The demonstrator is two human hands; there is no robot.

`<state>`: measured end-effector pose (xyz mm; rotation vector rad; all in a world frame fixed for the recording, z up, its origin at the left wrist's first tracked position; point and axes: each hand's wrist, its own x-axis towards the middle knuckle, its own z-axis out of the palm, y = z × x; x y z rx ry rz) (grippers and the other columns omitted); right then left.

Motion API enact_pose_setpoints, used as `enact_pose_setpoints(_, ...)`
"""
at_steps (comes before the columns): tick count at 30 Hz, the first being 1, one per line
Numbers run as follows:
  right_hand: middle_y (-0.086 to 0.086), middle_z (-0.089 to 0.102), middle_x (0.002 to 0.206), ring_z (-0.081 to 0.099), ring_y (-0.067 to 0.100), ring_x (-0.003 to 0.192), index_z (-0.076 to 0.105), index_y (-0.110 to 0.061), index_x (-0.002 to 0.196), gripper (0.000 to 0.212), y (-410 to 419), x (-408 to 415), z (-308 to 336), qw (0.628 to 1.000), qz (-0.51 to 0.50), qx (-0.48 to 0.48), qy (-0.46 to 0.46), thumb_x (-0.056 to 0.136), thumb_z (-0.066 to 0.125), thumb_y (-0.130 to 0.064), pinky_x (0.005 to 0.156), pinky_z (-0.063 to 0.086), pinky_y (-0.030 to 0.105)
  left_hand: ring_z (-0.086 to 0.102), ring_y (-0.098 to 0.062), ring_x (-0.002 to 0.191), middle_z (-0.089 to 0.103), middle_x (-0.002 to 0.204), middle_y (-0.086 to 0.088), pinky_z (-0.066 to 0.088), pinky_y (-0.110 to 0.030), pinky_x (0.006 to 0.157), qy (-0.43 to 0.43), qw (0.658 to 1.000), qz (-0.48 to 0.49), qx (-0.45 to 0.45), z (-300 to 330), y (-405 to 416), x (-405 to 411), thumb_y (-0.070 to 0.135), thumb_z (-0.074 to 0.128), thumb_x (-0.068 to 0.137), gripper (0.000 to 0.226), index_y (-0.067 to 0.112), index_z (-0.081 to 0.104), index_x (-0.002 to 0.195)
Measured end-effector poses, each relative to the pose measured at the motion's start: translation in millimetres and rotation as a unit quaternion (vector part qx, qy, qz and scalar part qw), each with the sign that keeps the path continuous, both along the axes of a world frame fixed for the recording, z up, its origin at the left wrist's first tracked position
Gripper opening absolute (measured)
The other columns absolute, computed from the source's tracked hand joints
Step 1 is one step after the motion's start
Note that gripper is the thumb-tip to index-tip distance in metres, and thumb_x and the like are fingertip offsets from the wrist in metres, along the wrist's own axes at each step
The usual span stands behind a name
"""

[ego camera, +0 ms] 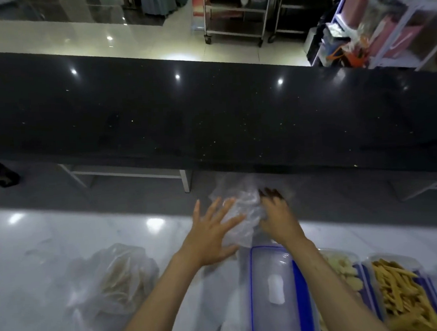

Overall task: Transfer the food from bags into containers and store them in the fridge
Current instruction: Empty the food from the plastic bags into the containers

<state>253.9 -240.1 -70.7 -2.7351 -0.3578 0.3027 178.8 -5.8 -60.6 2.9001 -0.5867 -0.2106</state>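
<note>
Up front, both hands work a crumpled clear plastic bag (241, 215) above the white counter (37, 255): the left hand (209, 233) lies flat against it with fingers spread straight, while the right hand (278, 218) curls its fingers into the plastic. Just below sits a blue-rimmed container lid (273, 296), with 2 filled containers (396, 290) to its right and a bag of crackers (116, 278) to the left

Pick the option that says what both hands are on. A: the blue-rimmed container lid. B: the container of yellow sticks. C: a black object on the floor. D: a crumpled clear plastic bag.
D: the left hand presses flat and the right hand grips the crumpled clear plastic bag.
</note>
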Motion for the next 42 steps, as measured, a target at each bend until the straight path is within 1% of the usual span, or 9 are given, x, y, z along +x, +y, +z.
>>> enact_pose_setpoints(3, -0.001, -0.003, 0.174, -0.010, 0.025, 0.160, 0.000, -0.034, 0.164, 0.095, -3, -11, -16, 0.990, 0.033, -0.098, 0.091, 0.092, 0.062, -0.034, 0.126, 0.004, 0.057, 0.001, -0.030, 0.161, 0.002, 0.174, 0.007, -0.010, -0.071, 0.119, 0.101, 0.992, 0.072, 0.010, -37, -4, 8, 0.085, 0.020, 0.090, 0.082, 0.047, 0.011, 0.162)
enact_pose_setpoints(6, 0.000, 0.013, 0.172, 0.004, 0.027, 0.160, 0.021, -0.031, 0.163, 0.083, -5, -32, -16, 0.998, 0.017, -0.064, 0.012, 0.093, 0.065, -0.034, 0.126, 0.010, 0.056, 0.038, -0.037, 0.150, 0.040, 0.164, -0.001, 0.022, -0.080, 0.112, 0.060, 0.993, 0.095, 0.029, -56, -10, 20, 0.066, 0.038, 0.096, 0.067, 0.036, 0.042, 0.156)
enact_pose_setpoints(10, -0.003, 0.033, 0.166, 0.030, 0.025, 0.153, 0.040, -0.038, 0.155, 0.063, -5, -44, -22, 0.999, 0.017, -0.036, -0.037, 0.096, 0.062, -0.043, 0.119, 0.033, 0.046, 0.013, -0.036, 0.159, 0.016, 0.173, -0.002, 0.004, -0.076, 0.119, 0.044, 0.991, 0.120, 0.038, -61, -19, 51, 0.040, 0.057, 0.099, 0.066, 0.041, 0.032, 0.159)
enact_pose_setpoints(14, -0.008, 0.006, 0.173, 0.007, 0.019, 0.160, 0.009, -0.045, 0.162, 0.072, -1, -31, -25, 0.990, 0.044, -0.084, 0.108, 0.101, 0.041, -0.065, 0.125, 0.018, 0.054, 0.037, -0.038, 0.150, 0.041, 0.163, -0.008, 0.035, -0.078, 0.106, 0.012, 0.988, 0.140, 0.061, -74, -9, 79, 0.039, 0.086, 0.078, 0.068, 0.036, 0.062, 0.141)
enact_pose_setpoints(18, -0.010, -0.006, 0.173, -0.004, 0.019, 0.160, 0.000, -0.046, 0.162, 0.075, 15, -15, -26, 0.985, 0.059, -0.100, 0.131, 0.100, 0.036, -0.069, 0.126, 0.007, 0.058, 0.016, -0.038, 0.158, 0.015, 0.173, -0.008, 0.016, -0.069, 0.121, 0.017, 0.990, 0.129, 0.059, -63, 10, 94, 0.048, 0.062, 0.098, 0.060, 0.040, 0.042, 0.154)
enact_pose_setpoints(21, -0.009, -0.004, 0.174, -0.005, 0.020, 0.160, 0.006, -0.045, 0.162, 0.074, 31, -3, -25, 0.984, 0.039, -0.099, 0.144, 0.099, 0.036, -0.071, 0.125, 0.009, 0.061, 0.035, -0.044, 0.150, 0.037, 0.164, -0.016, 0.033, -0.064, 0.118, -0.049, 0.983, 0.176, 0.004, -48, 12, 72, 0.030, 0.081, 0.082, 0.067, 0.030, 0.058, 0.144)
enact_pose_setpoints(28, -0.011, -0.013, 0.172, -0.006, 0.024, 0.160, -0.004, -0.045, 0.162, 0.075, 46, 10, -28, 0.987, 0.042, -0.086, 0.126, 0.103, 0.038, -0.063, 0.124, 0.006, 0.067, 0.023, -0.036, 0.157, 0.029, 0.168, -0.013, 0.025, -0.064, 0.122, -0.103, 0.973, 0.194, -0.067, -37, -14, -14, 0.012, 0.073, 0.085, 0.069, 0.023, 0.052, 0.150)
enact_pose_setpoints(34, 0.000, 0.022, 0.170, 0.016, 0.023, 0.158, 0.026, -0.034, 0.160, 0.066, 39, -21, -9, 0.993, 0.063, -0.085, 0.054, 0.101, 0.052, -0.046, 0.126, 0.022, 0.054, 0.034, -0.035, 0.153, 0.034, 0.167, -0.012, 0.035, -0.061, 0.119, -0.070, 0.974, 0.212, -0.026, -24, -5, -41, 0.023, 0.080, 0.083, 0.066, 0.023, 0.056, 0.145)
enact_pose_setpoints(42, -0.003, 0.061, 0.138, 0.055, 0.020, 0.129, 0.065, -0.024, 0.131, 0.034, 43, -82, 35, 0.995, 0.072, -0.057, -0.037, 0.101, 0.056, -0.035, 0.101, 0.047, 0.036, 0.049, -0.034, 0.143, 0.055, 0.151, -0.012, 0.042, -0.058, 0.114, -0.083, 0.963, 0.255, 0.014, 19, 26, -85, 0.027, 0.080, 0.084, 0.039, 0.021, 0.071, 0.121)
